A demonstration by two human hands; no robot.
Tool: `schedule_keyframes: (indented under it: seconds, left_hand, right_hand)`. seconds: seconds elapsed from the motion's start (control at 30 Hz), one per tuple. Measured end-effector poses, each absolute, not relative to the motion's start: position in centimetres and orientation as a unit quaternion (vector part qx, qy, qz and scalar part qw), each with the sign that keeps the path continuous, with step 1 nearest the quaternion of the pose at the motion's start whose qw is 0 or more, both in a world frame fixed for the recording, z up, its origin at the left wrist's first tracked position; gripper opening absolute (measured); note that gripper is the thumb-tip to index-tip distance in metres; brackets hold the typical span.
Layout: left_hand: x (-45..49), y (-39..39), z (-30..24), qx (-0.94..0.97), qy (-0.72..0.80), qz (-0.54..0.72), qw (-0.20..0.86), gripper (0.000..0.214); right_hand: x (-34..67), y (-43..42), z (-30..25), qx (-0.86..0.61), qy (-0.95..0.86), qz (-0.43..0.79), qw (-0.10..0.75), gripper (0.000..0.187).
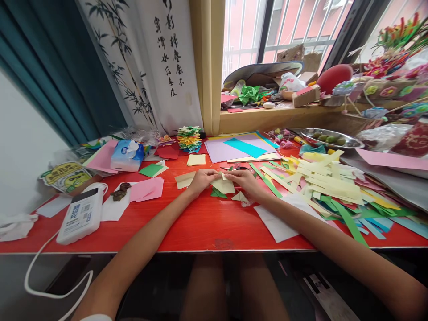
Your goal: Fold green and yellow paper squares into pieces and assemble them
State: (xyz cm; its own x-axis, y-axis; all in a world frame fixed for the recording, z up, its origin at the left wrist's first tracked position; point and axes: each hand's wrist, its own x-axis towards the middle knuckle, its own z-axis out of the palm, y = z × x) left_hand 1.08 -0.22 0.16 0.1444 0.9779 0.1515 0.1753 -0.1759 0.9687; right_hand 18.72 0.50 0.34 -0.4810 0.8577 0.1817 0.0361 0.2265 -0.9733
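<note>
Between the left grip (203,180) and right grip (245,180) sits cream paper (224,186).

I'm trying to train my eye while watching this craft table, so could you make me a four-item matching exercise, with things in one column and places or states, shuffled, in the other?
Things
1. Tissue pack
2. Small pale yellow paper
3. Bright blue paper piece
4. Metal dish

Places and states
A. Lies on top of a lilac sheet
B. Contains rounded green items
C. Blue and white, a tissue poking out on top
D. Held by the left hand and right hand

Right pairs: 1-C, 2-D, 3-A, 4-B
</note>
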Motion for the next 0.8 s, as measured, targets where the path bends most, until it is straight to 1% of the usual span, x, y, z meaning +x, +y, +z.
schedule_keyframes:
  seconds: [0.13,0.4,0.67,0.8]
  left_hand:
    - [1.06,-0.13,0.04,0.621,0.466,0.452,0.439,0.032]
    - [1.11,-0.25,0.19,0.637,0.478,0.433,0.422,0.038]
    - [1.24,-0.53,0.51,0.666,0.478,0.425,0.383,0.034]
    - [1.16,-0.44,0.32,0.681,0.476,0.418,0.367,0.036]
  right_hand:
    - [18.71,0.76,0.03,-0.337,-0.69,0.534,0.354,0.043]
    - [18.74,0.85,-0.19,-0.352,-0.643,0.569,0.373,0.039]
    - [18.71,1.26,-0.65,-0.32,-0.589,0.621,0.405,0.04]
    - [18.81,1.37,-0.7,-0.319,-0.582,0.644,0.381,0.04]
